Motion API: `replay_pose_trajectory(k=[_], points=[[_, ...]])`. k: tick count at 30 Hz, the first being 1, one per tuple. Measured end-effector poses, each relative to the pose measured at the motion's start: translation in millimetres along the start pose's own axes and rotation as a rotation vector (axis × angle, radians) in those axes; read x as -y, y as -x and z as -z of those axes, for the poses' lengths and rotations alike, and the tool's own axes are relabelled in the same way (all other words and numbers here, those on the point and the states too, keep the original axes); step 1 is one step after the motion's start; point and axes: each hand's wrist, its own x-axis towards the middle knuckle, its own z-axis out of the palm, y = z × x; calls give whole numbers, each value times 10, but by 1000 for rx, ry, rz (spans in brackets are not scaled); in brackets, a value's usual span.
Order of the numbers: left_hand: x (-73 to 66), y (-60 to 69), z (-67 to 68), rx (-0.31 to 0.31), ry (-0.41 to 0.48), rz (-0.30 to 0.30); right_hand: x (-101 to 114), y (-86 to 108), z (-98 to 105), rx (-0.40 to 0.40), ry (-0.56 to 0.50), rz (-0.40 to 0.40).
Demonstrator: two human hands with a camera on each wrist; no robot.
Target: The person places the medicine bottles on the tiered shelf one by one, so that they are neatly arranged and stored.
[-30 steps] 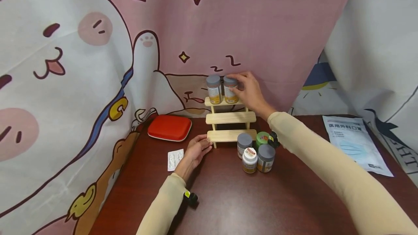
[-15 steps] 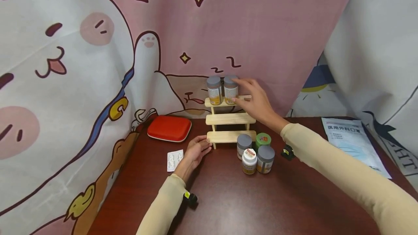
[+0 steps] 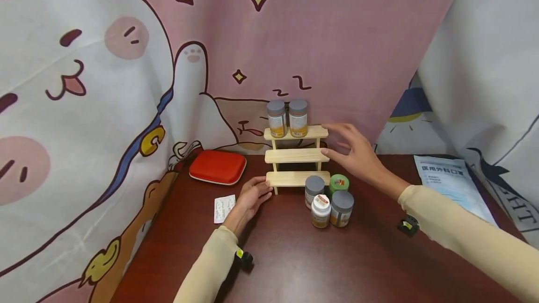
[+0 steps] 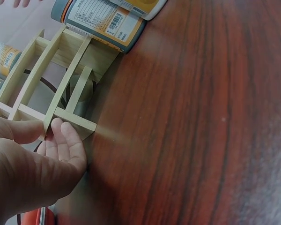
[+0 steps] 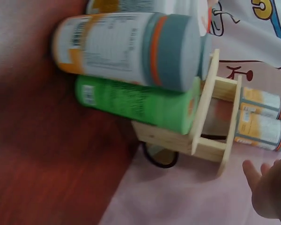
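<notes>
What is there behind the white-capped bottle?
A grey-lidded jar and, behind it, the wooden rack's lowest shelf. The bottle covers part of the jar's lower body.

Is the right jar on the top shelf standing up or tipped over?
Upright: the right jar stands on the wooden rack, gray lid uppermost, beside the left jar.

I saw the 3-tier stand (image 3: 292,155) upright, pale plain wood. On its top tier (image 3: 317,131), left to abt ctr, stood a gray-lidded jar (image 3: 277,119) w/ its twin (image 3: 298,119) just beside, both upright, capped, white/yellow-lbl'd.
</notes>
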Motion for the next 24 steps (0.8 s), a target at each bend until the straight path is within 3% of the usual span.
replay_pose_trajectory(k=[6,10,14,24], points=[[8,15,47,-18,-6,-9,-162,193,-3,108,-80,-47],[-11,3,44,-11,-3,0,-295,311,1,144,-121,-37],[-9,-16,41,-4,-2,7,-429,414,28,178,-114,-23],[36,-28,4,1,9,10,-608,622,112,225,-90,-112]])
